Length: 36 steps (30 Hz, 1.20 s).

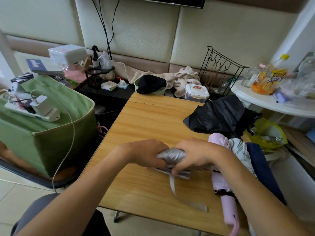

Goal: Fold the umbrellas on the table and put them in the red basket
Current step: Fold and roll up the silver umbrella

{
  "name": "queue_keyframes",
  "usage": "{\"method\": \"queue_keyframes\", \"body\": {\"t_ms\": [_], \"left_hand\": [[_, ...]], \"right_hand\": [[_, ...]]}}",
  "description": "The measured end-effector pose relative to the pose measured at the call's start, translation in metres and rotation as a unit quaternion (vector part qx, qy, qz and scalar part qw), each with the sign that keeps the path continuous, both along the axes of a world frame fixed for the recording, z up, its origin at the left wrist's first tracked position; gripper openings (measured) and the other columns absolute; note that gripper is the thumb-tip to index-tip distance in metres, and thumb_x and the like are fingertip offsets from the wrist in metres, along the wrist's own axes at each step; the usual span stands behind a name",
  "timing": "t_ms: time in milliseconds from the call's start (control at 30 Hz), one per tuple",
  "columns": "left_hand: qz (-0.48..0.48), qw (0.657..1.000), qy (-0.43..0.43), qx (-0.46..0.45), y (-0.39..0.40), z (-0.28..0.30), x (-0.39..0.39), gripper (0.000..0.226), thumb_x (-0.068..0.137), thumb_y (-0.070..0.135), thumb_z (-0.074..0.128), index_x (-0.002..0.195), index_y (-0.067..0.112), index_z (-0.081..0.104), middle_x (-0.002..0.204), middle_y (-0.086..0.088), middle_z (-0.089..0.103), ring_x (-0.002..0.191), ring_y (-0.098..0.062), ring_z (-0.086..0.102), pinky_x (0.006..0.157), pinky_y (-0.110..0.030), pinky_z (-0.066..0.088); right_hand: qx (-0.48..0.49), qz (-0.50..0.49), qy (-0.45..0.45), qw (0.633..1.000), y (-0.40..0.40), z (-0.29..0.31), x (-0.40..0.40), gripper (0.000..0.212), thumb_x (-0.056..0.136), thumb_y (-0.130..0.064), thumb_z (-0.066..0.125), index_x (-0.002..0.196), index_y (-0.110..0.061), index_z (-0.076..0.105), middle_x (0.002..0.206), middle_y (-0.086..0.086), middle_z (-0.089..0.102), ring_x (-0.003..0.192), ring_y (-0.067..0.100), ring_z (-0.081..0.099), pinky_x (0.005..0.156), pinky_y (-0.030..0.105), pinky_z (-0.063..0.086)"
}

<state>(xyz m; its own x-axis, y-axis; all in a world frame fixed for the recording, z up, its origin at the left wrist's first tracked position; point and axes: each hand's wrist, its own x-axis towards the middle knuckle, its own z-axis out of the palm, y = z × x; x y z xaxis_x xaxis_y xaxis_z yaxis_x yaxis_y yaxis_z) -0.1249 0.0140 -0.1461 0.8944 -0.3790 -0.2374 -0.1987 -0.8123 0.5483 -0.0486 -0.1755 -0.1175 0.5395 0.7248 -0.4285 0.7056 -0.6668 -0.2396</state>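
Observation:
A small silver umbrella (171,156) lies across the middle of the wooden table (146,120), gripped at both ends. My left hand (146,153) closes around its left part, my right hand (196,154) around its right part. Its silver strap (173,184) trails loose toward the table's near edge. A folded pink umbrella (223,184) with a pink handle lies at the right, beside a white patterned umbrella (240,150) and a dark blue one (262,167). A black umbrella (219,114) sprawls unfolded at the far right of the table. No red basket is in view.
A green fabric box (47,133) with a power strip and chargers stands to the left, its cable hanging down. Behind the table are a clear lidded container (196,92), towels, a black wire rack (219,72) and a green bowl. A white round table (272,103) with bottles stands right.

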Motion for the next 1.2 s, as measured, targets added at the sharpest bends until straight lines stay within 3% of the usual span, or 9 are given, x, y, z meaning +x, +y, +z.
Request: {"method": "queue_keyframes", "body": {"t_ms": [200, 400, 500, 600, 700, 833, 967, 1100, 1200], "left_hand": [[-0.027, 0.992, -0.08, 0.09, -0.013, -0.006, -0.005, 0.017, 0.092, 0.033, 0.066, 0.094, 0.024, 0.052, 0.075, 0.015, 0.053, 0.063, -0.003, 0.049, 0.059, -0.028, 0.036], [0.03, 0.974, 0.195, -0.111, 0.011, -0.003, 0.001, 0.041, 0.095, 0.049, 0.066, 0.103, 0.009, 0.065, 0.082, -0.015, 0.074, 0.07, -0.027, 0.07, 0.07, -0.037, 0.055], [0.046, 0.971, 0.187, -0.14, 0.016, -0.004, 0.006, 0.043, 0.096, 0.049, 0.067, 0.102, 0.006, 0.068, 0.083, -0.02, 0.07, 0.068, -0.026, 0.065, 0.067, -0.035, 0.054], [0.108, 0.967, 0.152, -0.173, 0.016, -0.011, 0.008, 0.042, 0.095, 0.047, 0.07, 0.102, 0.006, 0.067, 0.082, -0.022, 0.066, 0.066, -0.027, 0.063, 0.064, -0.036, 0.053], [0.218, 0.934, 0.127, -0.254, 0.015, -0.013, 0.009, 0.031, 0.099, 0.041, 0.066, 0.101, 0.01, 0.061, 0.085, -0.011, 0.065, 0.063, -0.021, 0.061, 0.06, -0.032, 0.053], [0.276, 0.882, 0.114, -0.364, 0.013, -0.01, 0.01, 0.026, 0.105, 0.034, 0.058, 0.099, 0.009, 0.056, 0.087, -0.01, 0.063, 0.056, -0.017, 0.057, 0.05, -0.027, 0.05], [0.271, 0.869, 0.116, -0.399, 0.011, -0.01, 0.011, 0.029, 0.106, 0.036, 0.055, 0.098, 0.007, 0.055, 0.082, -0.008, 0.063, 0.056, -0.018, 0.056, 0.051, -0.029, 0.049], [0.252, 0.856, 0.131, -0.432, 0.007, -0.008, 0.009, 0.028, 0.106, 0.033, 0.055, 0.098, 0.006, 0.056, 0.083, -0.011, 0.062, 0.054, -0.019, 0.054, 0.049, -0.028, 0.048], [0.24, 0.855, 0.134, -0.439, 0.008, -0.005, 0.007, 0.029, 0.106, 0.032, 0.055, 0.097, 0.004, 0.056, 0.084, -0.013, 0.061, 0.051, -0.018, 0.054, 0.047, -0.026, 0.046]], "right_hand": [[-0.053, -0.025, 0.101, 0.993, -0.006, -0.001, 0.005, 0.068, 0.066, -0.068, 0.086, 0.099, -0.01, 0.071, 0.081, 0.005, 0.072, 0.067, 0.016, 0.057, 0.061, 0.032, 0.041], [-0.026, 0.023, -0.042, 0.999, 0.001, -0.01, 0.001, 0.055, 0.066, -0.069, 0.084, 0.089, -0.022, 0.065, 0.083, -0.004, 0.069, 0.076, 0.019, 0.064, 0.062, 0.041, 0.048], [-0.013, 0.013, -0.1, 0.995, 0.002, -0.014, -0.001, 0.053, 0.07, -0.07, 0.08, 0.096, -0.027, 0.063, 0.09, -0.007, 0.064, 0.084, 0.019, 0.061, 0.068, 0.037, 0.048], [0.086, -0.003, -0.18, 0.98, -0.002, -0.028, 0.006, 0.053, 0.077, -0.061, 0.079, 0.119, -0.033, 0.058, 0.118, -0.011, 0.057, 0.114, 0.014, 0.052, 0.094, 0.036, 0.044], [0.218, -0.057, -0.242, 0.944, -0.001, -0.047, 0.014, 0.081, 0.081, -0.037, 0.084, 0.149, -0.022, 0.042, 0.159, 0.001, 0.03, 0.148, 0.022, 0.023, 0.127, 0.044, 0.021], [0.439, -0.215, -0.27, 0.83, 0.002, -0.067, 0.013, 0.052, 0.083, -0.018, 0.08, 0.125, -0.01, 0.049, 0.133, 0.009, 0.047, 0.124, 0.023, 0.049, 0.103, 0.03, 0.047], [0.419, -0.364, 0.042, 0.831, 0.006, -0.06, 0.012, 0.007, 0.1, -0.029, 0.061, 0.105, -0.029, 0.066, 0.108, -0.005, 0.069, 0.103, 0.017, 0.066, 0.096, 0.046, 0.056], [0.43, -0.332, 0.233, 0.806, 0.007, -0.058, 0.006, 0.021, 0.1, -0.021, 0.063, 0.12, -0.026, 0.068, 0.11, 0.003, 0.077, 0.11, 0.026, 0.07, 0.103, 0.048, 0.055], [0.44, -0.311, 0.317, 0.781, 0.009, -0.055, -0.003, 0.028, 0.097, -0.012, 0.07, 0.124, -0.007, 0.064, 0.104, 0.016, 0.078, 0.097, 0.028, 0.076, 0.09, 0.036, 0.059]]}}
